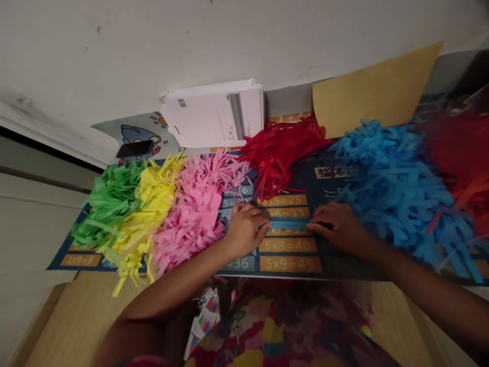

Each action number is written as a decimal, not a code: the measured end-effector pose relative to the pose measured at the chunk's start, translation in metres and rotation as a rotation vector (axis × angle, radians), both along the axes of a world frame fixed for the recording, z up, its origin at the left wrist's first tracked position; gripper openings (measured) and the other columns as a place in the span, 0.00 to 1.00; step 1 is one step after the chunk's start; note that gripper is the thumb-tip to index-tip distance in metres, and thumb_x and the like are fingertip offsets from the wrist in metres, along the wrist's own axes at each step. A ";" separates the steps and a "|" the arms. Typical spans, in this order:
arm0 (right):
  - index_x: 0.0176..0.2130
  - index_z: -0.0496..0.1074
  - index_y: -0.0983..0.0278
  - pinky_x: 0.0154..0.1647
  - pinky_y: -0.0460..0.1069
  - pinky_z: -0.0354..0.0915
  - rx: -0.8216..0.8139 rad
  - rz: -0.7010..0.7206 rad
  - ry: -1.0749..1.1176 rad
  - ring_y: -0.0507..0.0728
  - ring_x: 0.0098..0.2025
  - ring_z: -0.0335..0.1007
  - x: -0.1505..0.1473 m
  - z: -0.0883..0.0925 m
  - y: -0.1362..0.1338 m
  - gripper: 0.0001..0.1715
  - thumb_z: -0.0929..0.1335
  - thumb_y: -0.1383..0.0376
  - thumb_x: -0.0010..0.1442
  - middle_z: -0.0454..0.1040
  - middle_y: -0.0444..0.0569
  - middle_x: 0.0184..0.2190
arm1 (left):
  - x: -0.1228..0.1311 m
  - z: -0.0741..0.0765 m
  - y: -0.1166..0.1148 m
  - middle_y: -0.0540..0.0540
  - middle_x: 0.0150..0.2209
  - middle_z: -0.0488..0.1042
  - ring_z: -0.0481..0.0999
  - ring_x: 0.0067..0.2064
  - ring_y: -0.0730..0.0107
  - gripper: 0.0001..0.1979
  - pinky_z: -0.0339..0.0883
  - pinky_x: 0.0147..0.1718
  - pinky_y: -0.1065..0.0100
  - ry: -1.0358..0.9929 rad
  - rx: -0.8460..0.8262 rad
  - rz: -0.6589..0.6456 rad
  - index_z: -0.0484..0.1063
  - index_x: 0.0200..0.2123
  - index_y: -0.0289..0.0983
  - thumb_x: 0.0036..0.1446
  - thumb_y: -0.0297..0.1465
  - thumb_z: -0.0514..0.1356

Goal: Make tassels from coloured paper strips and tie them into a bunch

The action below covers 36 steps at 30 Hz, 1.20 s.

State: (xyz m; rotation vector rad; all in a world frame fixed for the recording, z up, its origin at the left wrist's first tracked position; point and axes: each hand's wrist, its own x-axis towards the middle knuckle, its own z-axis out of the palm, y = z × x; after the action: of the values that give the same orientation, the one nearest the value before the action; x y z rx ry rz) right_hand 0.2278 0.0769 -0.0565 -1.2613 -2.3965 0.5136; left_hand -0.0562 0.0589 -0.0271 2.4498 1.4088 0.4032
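A blue strip is stretched level over the dark mat between my two hands. My left hand pinches one end of it between thumb and fingers, beside the pink strips. On the other end my right hand is closed in the same way, near a large heap of blue strips. Small dark patches show at the fingers of both hands; I cannot make out what they are. Behind my hands lies a bunch of red strips.
The mat is printed with multiplication sums. Green strips and yellow strips lie at its left, blurred red strips at its right. Against the wall lean a white package and a yellow sheet. A black phone-like object lies at the back left.
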 end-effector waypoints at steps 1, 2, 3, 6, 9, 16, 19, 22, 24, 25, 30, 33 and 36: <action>0.31 0.78 0.59 0.41 0.54 0.54 -0.018 -0.028 -0.016 0.58 0.39 0.70 -0.002 0.001 0.001 0.17 0.66 0.55 0.66 0.78 0.46 0.33 | 0.002 0.001 0.001 0.46 0.34 0.79 0.73 0.41 0.61 0.12 0.58 0.47 0.54 0.024 -0.020 0.026 0.78 0.34 0.38 0.66 0.36 0.56; 0.29 0.77 0.59 0.40 0.54 0.53 -0.031 -0.057 -0.034 0.58 0.38 0.70 -0.005 0.002 0.002 0.17 0.66 0.56 0.65 0.78 0.45 0.32 | 0.004 0.001 0.002 0.46 0.33 0.79 0.73 0.41 0.60 0.14 0.58 0.46 0.54 0.052 -0.033 0.049 0.77 0.32 0.38 0.66 0.36 0.56; 0.28 0.77 0.60 0.39 0.53 0.52 -0.038 -0.087 -0.055 0.58 0.38 0.69 -0.007 0.003 0.003 0.17 0.67 0.56 0.65 0.78 0.45 0.31 | 0.006 0.002 0.002 0.46 0.32 0.79 0.73 0.40 0.60 0.15 0.58 0.45 0.54 0.079 -0.041 0.069 0.77 0.31 0.37 0.66 0.36 0.56; 0.26 0.75 0.61 0.37 0.53 0.51 -0.044 -0.152 -0.120 0.58 0.38 0.69 -0.012 0.004 0.005 0.16 0.68 0.57 0.63 0.77 0.46 0.31 | 0.009 0.002 0.003 0.46 0.31 0.78 0.73 0.41 0.58 0.14 0.57 0.44 0.53 0.126 -0.043 0.089 0.76 0.29 0.38 0.64 0.36 0.56; 0.27 0.75 0.61 0.36 0.53 0.50 -0.048 -0.162 -0.160 0.59 0.38 0.68 -0.015 0.004 0.006 0.15 0.68 0.57 0.62 0.77 0.46 0.31 | 0.011 0.000 0.003 0.46 0.31 0.78 0.73 0.41 0.58 0.13 0.56 0.44 0.53 0.140 -0.037 0.101 0.76 0.29 0.38 0.63 0.37 0.57; 0.27 0.73 0.61 0.36 0.53 0.50 -0.033 -0.174 -0.202 0.59 0.36 0.68 -0.015 0.005 0.007 0.13 0.69 0.58 0.61 0.76 0.46 0.30 | 0.009 -0.003 0.005 0.46 0.34 0.78 0.73 0.42 0.58 0.09 0.57 0.44 0.54 0.139 -0.019 0.146 0.75 0.34 0.39 0.61 0.38 0.61; 0.34 0.74 0.62 0.40 0.54 0.51 0.160 -0.171 -0.208 0.60 0.39 0.69 -0.018 0.014 0.001 0.08 0.69 0.60 0.62 0.78 0.49 0.36 | 0.007 0.000 0.003 0.44 0.44 0.77 0.70 0.48 0.57 0.09 0.56 0.49 0.53 0.146 0.201 -0.005 0.74 0.45 0.41 0.63 0.34 0.60; 0.37 0.75 0.60 0.47 0.58 0.49 0.356 0.074 -0.194 0.61 0.46 0.68 -0.026 0.025 -0.009 0.06 0.67 0.65 0.64 0.78 0.49 0.40 | 0.011 0.005 0.001 0.47 0.41 0.77 0.68 0.48 0.60 0.08 0.53 0.53 0.52 0.230 0.376 -0.305 0.74 0.45 0.40 0.66 0.28 0.55; 0.35 0.75 0.61 0.49 0.58 0.49 0.407 0.226 -0.219 0.59 0.43 0.68 -0.032 0.028 -0.011 0.07 0.66 0.67 0.64 0.78 0.49 0.36 | 0.016 0.008 0.000 0.47 0.36 0.76 0.68 0.46 0.60 0.07 0.53 0.54 0.52 0.283 0.398 -0.366 0.74 0.41 0.38 0.66 0.28 0.55; 0.34 0.74 0.63 0.48 0.58 0.49 0.424 0.266 -0.247 0.58 0.41 0.68 -0.034 0.027 -0.010 0.08 0.66 0.68 0.64 0.78 0.49 0.34 | 0.019 0.009 0.000 0.46 0.34 0.75 0.68 0.45 0.59 0.07 0.53 0.55 0.51 0.298 0.399 -0.361 0.74 0.40 0.37 0.66 0.30 0.55; 0.29 0.75 0.64 0.43 0.55 0.47 0.341 0.293 -0.326 0.55 0.33 0.66 -0.039 0.029 0.008 0.11 0.66 0.69 0.63 0.76 0.47 0.27 | 0.031 0.009 0.005 0.44 0.30 0.74 0.68 0.43 0.57 0.12 0.52 0.56 0.44 0.308 0.390 -0.290 0.74 0.33 0.36 0.63 0.37 0.56; 0.31 0.76 0.63 0.41 0.55 0.47 0.245 0.224 -0.322 0.55 0.34 0.67 -0.043 0.038 0.011 0.09 0.67 0.66 0.62 0.78 0.48 0.30 | 0.033 0.007 0.009 0.45 0.30 0.74 0.69 0.42 0.58 0.09 0.52 0.56 0.43 0.302 0.373 -0.237 0.74 0.31 0.36 0.61 0.34 0.58; 0.37 0.76 0.64 0.43 0.55 0.48 0.325 0.174 -0.318 0.60 0.42 0.67 -0.047 0.039 0.002 0.08 0.68 0.63 0.62 0.78 0.52 0.37 | 0.029 0.004 0.009 0.46 0.32 0.76 0.70 0.43 0.59 0.06 0.53 0.56 0.44 0.271 0.382 -0.177 0.74 0.35 0.38 0.62 0.32 0.58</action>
State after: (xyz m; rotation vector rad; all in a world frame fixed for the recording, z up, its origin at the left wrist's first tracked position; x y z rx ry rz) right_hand 0.1805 0.0792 -0.0172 -1.0601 -2.7264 -0.0405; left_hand -0.0272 0.0684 -0.0229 3.0092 1.2922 0.3344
